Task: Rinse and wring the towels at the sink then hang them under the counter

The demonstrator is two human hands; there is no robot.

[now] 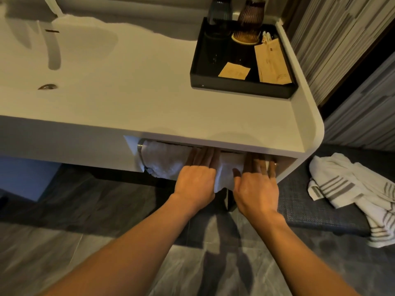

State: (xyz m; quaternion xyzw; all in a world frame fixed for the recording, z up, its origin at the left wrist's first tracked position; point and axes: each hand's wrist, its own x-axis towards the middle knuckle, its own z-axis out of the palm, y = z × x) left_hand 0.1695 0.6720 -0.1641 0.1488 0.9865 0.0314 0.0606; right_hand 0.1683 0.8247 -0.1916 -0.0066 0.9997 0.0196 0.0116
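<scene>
A white towel (164, 162) hangs over a metal rail (141, 144) in the recess under the white counter (149, 107). My left hand (197, 178) lies flat against the towel's middle, fingers extended up toward the rail. My right hand (256, 184) presses on the towel's right part, fingers spread, fingertips reaching up under the counter edge. A fold of towel (226, 178) bulges between the two hands. The sink basin (70, 67) with its drain (48, 86) is at the upper left. A second, striped towel (350, 193) lies crumpled at the right on a dark mat.
A black tray (241, 86) with two tinted glasses, cups and paper packets sits on the counter's right end. A dark woven mat (310, 208) covers the floor under the counter's right corner. Grey stone tiles (64, 242) make up the floor. A striped wall stands at the right.
</scene>
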